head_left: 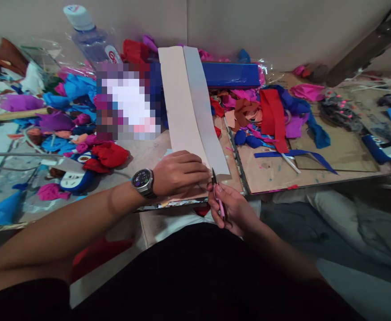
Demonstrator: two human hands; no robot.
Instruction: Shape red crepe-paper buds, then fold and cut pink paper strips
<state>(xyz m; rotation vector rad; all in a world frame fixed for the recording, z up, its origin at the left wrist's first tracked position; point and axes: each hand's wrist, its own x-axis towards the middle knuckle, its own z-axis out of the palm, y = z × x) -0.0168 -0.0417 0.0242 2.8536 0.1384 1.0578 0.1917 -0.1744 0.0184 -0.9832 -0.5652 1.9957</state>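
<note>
We judge the long pale sheet (182,102) on the worktop (316,165) light, floppy and easily creased, best pinned flat at its 6 o'clock end where the left hand (178,171) presses, right hand (232,209) clenched round pink-handled scissors (217,194).

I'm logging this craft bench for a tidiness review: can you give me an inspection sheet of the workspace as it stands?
Surface: brown board, scuffed, with paint specks.
Job's things: long pale sheet lying flat, a grey strip along its right side; small pink-handled cutter at the sheet's near edge.
Clutter: coloured scraps in red, blue, pink and purple; water bottle; blue box.
Hands: left hand, wearing a watch, presses on the sheet; right hand grips the cutter.
Cables: grey cable at left.
Surroundings: plain wall behind; grey cloth at lower right.
</note>
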